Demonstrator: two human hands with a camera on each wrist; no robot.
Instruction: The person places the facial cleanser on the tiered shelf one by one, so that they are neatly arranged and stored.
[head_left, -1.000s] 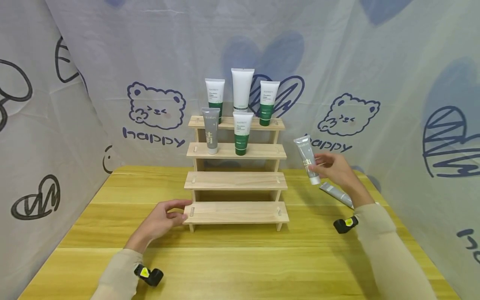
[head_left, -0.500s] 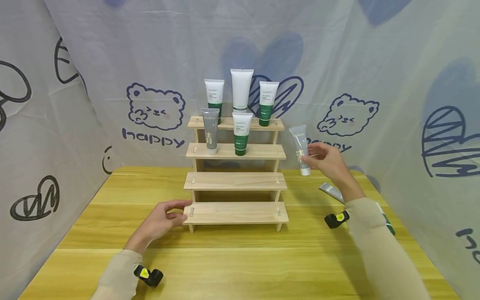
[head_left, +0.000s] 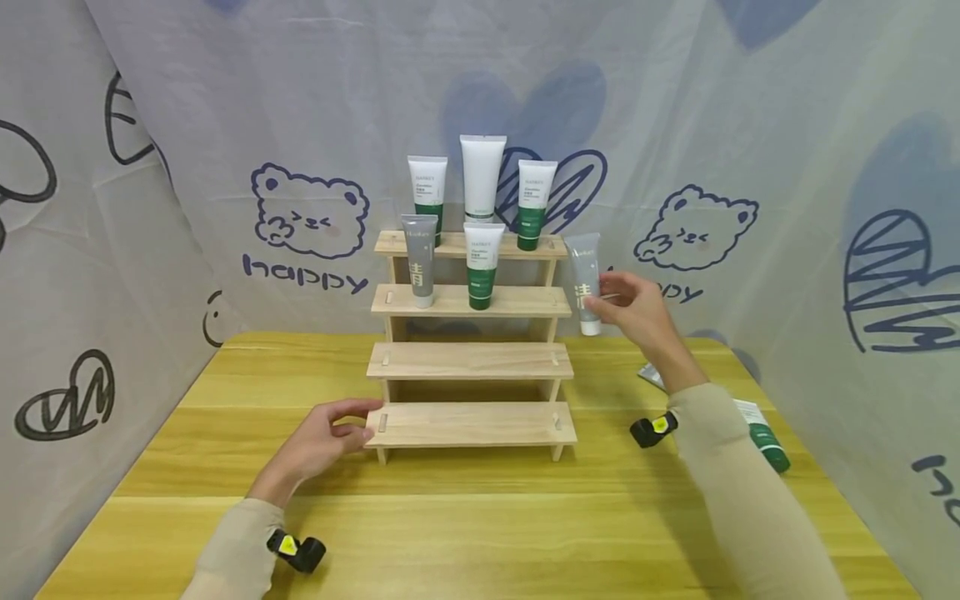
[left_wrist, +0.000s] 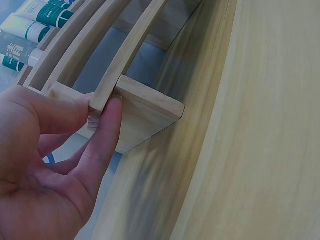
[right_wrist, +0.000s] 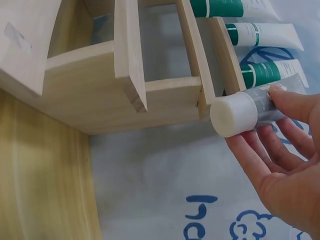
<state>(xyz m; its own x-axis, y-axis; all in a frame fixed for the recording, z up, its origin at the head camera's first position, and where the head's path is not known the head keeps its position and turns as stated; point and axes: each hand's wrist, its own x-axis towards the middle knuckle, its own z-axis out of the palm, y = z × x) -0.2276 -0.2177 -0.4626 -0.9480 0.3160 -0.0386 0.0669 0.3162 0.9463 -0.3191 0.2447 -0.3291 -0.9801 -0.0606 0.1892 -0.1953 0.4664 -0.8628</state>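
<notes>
A four-tier wooden display stand (head_left: 471, 425) stands on the table. My left hand (head_left: 322, 442) pinches the left end of its lowest board; the left wrist view shows the thumb above and a finger (left_wrist: 102, 145) beneath. With my right hand (head_left: 637, 312) I hold a grey squeeze tube (head_left: 585, 279), upright with its white cap (right_wrist: 234, 116) down, just right of the second tier from the top. That tier bears another grey tube (head_left: 422, 260) and a white-and-green tube (head_left: 482, 265). On the top tier are two white-and-green tubes (head_left: 536, 204) with a taller white tube (head_left: 482, 177) between them.
Right of the stand, a white-and-green tube (head_left: 765, 440) lies on the wooden table (head_left: 480, 533), partly behind the right sleeve. The end of a grey tube (head_left: 649, 375) shows beside the right forearm. A printed cloth (head_left: 315, 100) hangs behind and at both sides.
My right hand has carried the grey tube left and upward toward the stand, turning it from tilted to nearly upright. The left hand keeps its place on the lowest board.
</notes>
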